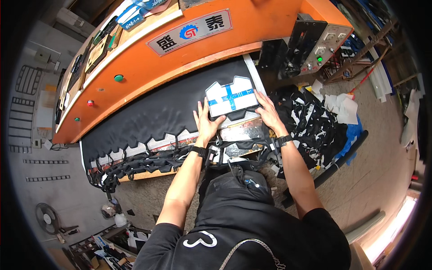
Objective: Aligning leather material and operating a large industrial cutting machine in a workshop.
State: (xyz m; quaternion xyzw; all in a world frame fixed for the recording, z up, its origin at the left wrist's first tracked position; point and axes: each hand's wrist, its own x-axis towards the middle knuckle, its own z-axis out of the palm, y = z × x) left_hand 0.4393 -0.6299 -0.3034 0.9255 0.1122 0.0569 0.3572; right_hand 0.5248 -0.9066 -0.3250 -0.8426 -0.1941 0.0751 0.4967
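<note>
A white cutting die (220, 106) with notched upper edges and a cross of blue tape lies on the black sheet material (157, 108), near the sheet's right end. My left hand (207, 121) grips its left side, thumb along the lower edge and fingers partly spread. On the opposite side, my right hand (269, 112) holds the right edge, fingers pointing away from me. Zigzag cut-outs run along the sheet's near edge. The undersides of the die and of my fingertips are hidden.
An orange press beam (135, 63) spans the far side, with a green button (118, 78) and a red button (90, 103). A control box (321, 49) stands far right. Black scrap strips (148, 162) hang along the near edge; a scrap heap (310, 121) lies right.
</note>
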